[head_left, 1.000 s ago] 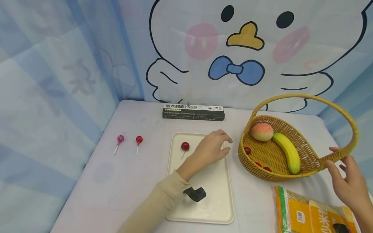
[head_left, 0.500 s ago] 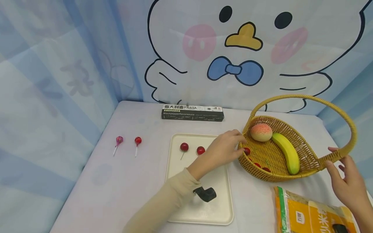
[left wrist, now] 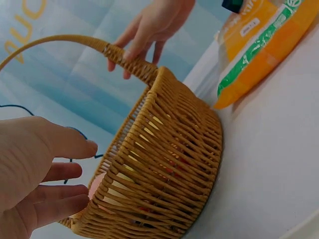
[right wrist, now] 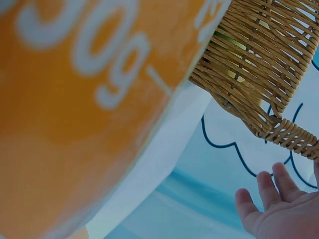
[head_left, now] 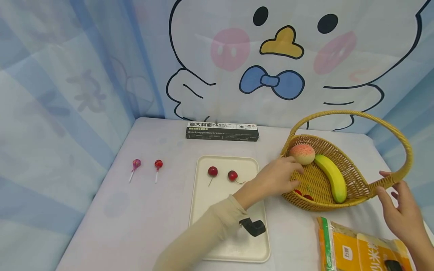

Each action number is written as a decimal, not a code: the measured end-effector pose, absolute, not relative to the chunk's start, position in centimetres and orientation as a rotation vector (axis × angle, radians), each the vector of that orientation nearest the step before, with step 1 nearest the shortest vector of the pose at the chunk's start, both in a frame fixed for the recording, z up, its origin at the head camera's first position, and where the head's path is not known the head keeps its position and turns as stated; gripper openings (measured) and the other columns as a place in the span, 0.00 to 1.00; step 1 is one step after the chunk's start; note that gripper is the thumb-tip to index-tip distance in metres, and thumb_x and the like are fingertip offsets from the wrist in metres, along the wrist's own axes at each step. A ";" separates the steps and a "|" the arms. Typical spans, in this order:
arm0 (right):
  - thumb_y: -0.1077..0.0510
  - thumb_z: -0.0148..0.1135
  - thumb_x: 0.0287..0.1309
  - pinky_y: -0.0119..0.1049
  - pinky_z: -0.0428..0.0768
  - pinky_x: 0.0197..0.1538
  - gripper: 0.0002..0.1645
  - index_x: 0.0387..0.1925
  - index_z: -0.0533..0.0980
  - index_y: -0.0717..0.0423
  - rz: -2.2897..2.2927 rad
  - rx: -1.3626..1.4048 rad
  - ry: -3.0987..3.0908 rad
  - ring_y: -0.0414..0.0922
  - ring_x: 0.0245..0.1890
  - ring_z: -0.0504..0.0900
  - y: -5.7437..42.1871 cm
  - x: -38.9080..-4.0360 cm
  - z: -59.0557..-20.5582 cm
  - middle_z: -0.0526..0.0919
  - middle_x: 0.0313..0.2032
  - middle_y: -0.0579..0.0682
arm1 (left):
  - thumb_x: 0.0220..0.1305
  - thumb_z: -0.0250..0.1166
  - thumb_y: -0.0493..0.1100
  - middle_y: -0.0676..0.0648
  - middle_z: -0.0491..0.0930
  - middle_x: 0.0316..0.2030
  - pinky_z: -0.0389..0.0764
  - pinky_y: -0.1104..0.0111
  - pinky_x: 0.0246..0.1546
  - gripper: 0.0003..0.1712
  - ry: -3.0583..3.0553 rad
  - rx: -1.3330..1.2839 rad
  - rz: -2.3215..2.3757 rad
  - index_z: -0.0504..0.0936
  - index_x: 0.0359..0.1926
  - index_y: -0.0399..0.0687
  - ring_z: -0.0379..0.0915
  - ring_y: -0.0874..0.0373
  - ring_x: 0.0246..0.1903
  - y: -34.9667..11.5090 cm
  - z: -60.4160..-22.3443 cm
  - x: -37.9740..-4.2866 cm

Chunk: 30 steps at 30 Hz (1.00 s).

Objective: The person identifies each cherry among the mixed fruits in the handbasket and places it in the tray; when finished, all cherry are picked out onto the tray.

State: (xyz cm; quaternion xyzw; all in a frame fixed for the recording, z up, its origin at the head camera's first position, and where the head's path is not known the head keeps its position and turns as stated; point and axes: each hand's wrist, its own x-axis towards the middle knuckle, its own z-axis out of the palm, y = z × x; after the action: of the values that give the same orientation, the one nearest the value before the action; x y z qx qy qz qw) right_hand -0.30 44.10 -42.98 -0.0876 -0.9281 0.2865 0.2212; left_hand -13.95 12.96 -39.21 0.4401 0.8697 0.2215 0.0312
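Note:
My left hand (head_left: 279, 177) reaches over the left rim of a wicker basket (head_left: 325, 205), its fingers parted with nothing between them. My right hand (head_left: 403, 210) grips the foot of the basket's handle (head_left: 405, 150), thumb in front and fingers behind. Inside the basket lie a peach (head_left: 303, 153), a banana (head_left: 333, 178) and red cherries (head_left: 307, 197), partly hidden by the left hand and the rim. Two more cherries with stems, one on the left (head_left: 212, 171) and one on the right (head_left: 232, 175), rest on a cream tray (head_left: 230, 241) under the left forearm.
Two lollipops, one pink (head_left: 136, 164) and one red (head_left: 158, 164), lie left of the tray. A black pasta box (head_left: 222, 132) stands at the back against the curtain. Near the right forearm is an orange bag (head_left: 359, 244) of grain.
My left hand has moved right, from above the tray to over the basket's left side, uncovering the second cherry on the tray. The right hand stays at the handle.

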 end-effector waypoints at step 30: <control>0.60 0.45 0.84 0.72 0.45 0.83 0.32 0.82 0.56 0.56 0.774 -0.208 -2.562 0.60 0.83 0.56 44.3 -0.2 -42.8 0.63 0.76 0.68 | 0.73 0.70 0.52 0.66 0.81 0.61 0.76 0.83 0.52 0.16 2.532 1.340 0.571 0.87 0.59 0.69 0.75 0.75 0.54 18.9 -40.6 -13.2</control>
State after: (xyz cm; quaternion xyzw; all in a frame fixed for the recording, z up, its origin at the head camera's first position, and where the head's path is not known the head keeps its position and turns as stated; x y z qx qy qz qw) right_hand -0.22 44.34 -42.77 -0.0754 -0.9296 0.2808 0.2264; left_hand -13.15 18.92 -40.61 0.4560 0.8615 0.1942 0.1098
